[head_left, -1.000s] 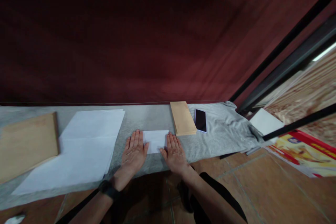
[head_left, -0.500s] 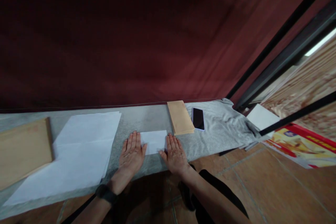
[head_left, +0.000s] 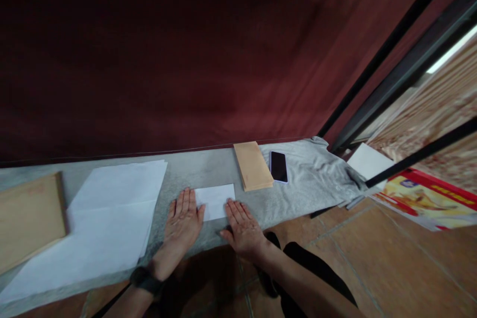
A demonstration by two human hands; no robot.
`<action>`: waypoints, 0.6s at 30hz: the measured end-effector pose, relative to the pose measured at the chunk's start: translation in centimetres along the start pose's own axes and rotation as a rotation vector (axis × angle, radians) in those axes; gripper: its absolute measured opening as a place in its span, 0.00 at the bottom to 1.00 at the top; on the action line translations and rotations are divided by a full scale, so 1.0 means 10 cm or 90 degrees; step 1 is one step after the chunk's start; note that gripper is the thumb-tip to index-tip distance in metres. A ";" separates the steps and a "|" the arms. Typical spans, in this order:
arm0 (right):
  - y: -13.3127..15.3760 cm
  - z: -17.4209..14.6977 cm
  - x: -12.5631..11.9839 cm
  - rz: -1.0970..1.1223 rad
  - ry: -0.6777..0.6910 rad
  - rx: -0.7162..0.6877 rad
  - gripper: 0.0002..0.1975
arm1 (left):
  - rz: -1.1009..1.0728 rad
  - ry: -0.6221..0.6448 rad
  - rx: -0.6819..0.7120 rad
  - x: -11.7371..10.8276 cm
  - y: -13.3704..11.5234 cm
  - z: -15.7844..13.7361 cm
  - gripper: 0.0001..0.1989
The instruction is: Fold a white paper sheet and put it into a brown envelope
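Note:
A small white piece of paper (head_left: 215,200), apparently folded, lies flat on the grey cloth (head_left: 201,171) in front of me. My left hand (head_left: 184,217) rests palm down along its left edge, fingers straight and pointing away from me. Over the paper's lower right corner lies my right hand (head_left: 242,226), also palm down with its fingers stretched out. Neither hand grips anything. Just beyond the paper, to the right, is a stack of brown envelopes (head_left: 254,166). A phone (head_left: 279,166) with a dark screen lies beside the stack.
Large white sheets (head_left: 112,208) cover the cloth at left, partly under a thick brown paper packet (head_left: 32,218). A dark red curtain (head_left: 186,84) hangs behind. Black metal bars (head_left: 380,67) and a red-and-yellow box (head_left: 428,198) stand at right, above the tiled floor (head_left: 402,258).
My right hand has slid from the paper's right edge toward its lower right corner, nearer to me. My left hand stays at the left edge. The whole view has shifted slightly.

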State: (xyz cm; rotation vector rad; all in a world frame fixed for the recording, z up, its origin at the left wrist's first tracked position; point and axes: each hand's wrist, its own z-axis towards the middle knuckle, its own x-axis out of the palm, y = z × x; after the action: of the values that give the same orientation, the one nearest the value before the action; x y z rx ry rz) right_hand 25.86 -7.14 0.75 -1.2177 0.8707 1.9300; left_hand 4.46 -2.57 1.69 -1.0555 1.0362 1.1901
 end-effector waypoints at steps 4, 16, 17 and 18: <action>-0.01 0.01 -0.05 0.022 0.011 0.011 0.35 | -0.048 -0.033 0.103 0.00 -0.07 0.05 0.31; -0.04 0.22 -0.30 0.042 0.067 0.062 0.21 | -0.061 0.003 0.110 -0.13 -0.04 0.35 0.24; -0.05 0.23 -0.30 0.044 0.065 0.062 0.21 | -0.053 0.007 0.114 -0.14 -0.02 0.36 0.23; -0.06 0.24 -0.30 0.046 0.062 0.062 0.20 | -0.044 0.010 0.119 -0.15 -0.01 0.37 0.23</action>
State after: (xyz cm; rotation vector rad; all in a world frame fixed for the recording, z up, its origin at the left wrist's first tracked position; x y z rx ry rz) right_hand 26.24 -5.44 4.22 -1.2465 1.0602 1.8745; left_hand 4.64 0.81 3.90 -0.9484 1.0915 1.0100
